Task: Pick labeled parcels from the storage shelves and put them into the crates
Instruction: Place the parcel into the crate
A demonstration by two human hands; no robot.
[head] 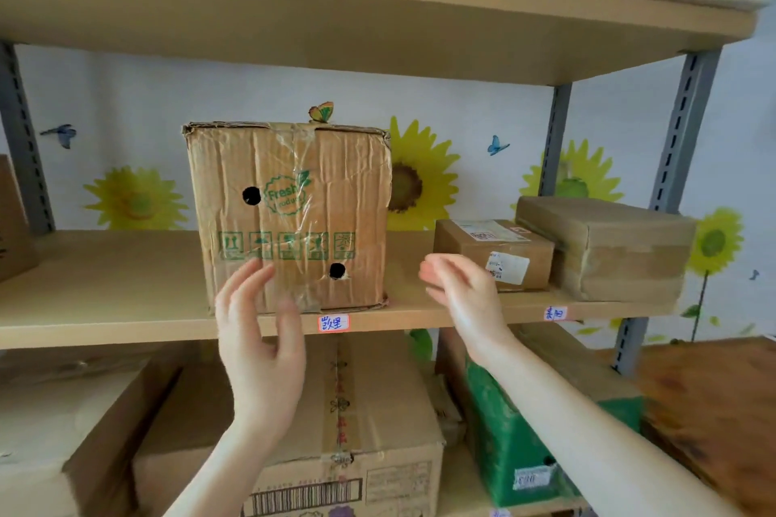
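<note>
While both hands are raised toward the middle shelf (105,319), neither holds anything yet. The left hand (260,332) hovers in front of the lower left face of the box (289,214), fingers straight and spread wide; whether the fingertips touch the cardboard I cannot tell. The right hand (462,298) hangs off the box's right side, fingers loosely extended, slightly blurred and empty, in front of the small parcel (499,252).

The box is worn and taped, with two round holes, and stands upright at the shelf's front edge above a handwritten tag (333,323). The small parcel carries white labels and lies just beside a larger wrapped bundle (609,243) to the right. More cartons (378,453) sit on the shelf below.

By the look of the hands framing it, the box seems the next pick, though the small parcel is equally within reach. No crates are in view, so what has already been packed cannot be judged. For this item everything is left: the grip, the lift off the shelf, the carry and the drop into a crate.
</note>
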